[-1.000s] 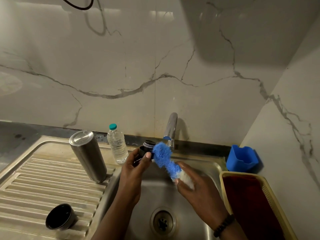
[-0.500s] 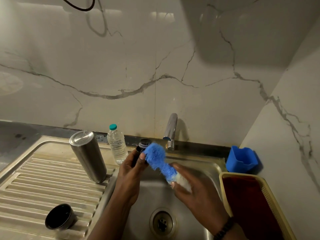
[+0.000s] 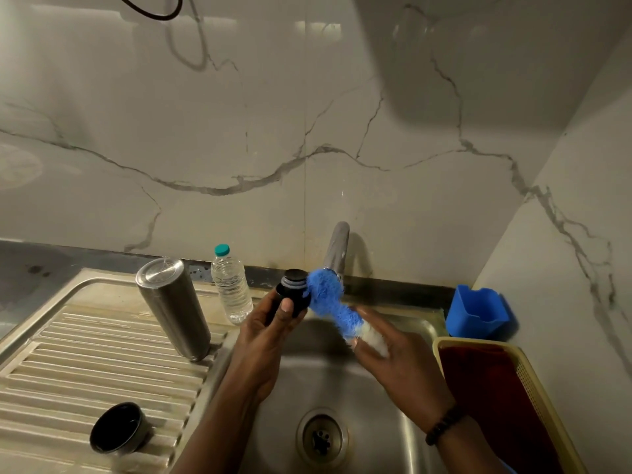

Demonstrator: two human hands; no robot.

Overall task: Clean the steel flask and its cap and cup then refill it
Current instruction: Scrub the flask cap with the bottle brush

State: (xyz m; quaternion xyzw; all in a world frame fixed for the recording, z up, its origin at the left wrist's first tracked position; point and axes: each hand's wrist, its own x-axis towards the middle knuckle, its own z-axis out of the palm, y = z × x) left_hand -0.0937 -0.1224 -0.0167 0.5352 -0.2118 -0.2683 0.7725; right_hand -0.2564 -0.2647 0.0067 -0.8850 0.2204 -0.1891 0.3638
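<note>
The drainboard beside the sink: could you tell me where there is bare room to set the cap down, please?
The ribbed drainboard is bare between the upside-down steel flask and the cup, and left of both. It is crowded along the back edge, where the water bottle stands close beside the flask.

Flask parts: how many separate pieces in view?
3: steel flask body upside down on the drainboard, cup at drainboard front, cap in the left hand over the sink.
</note>
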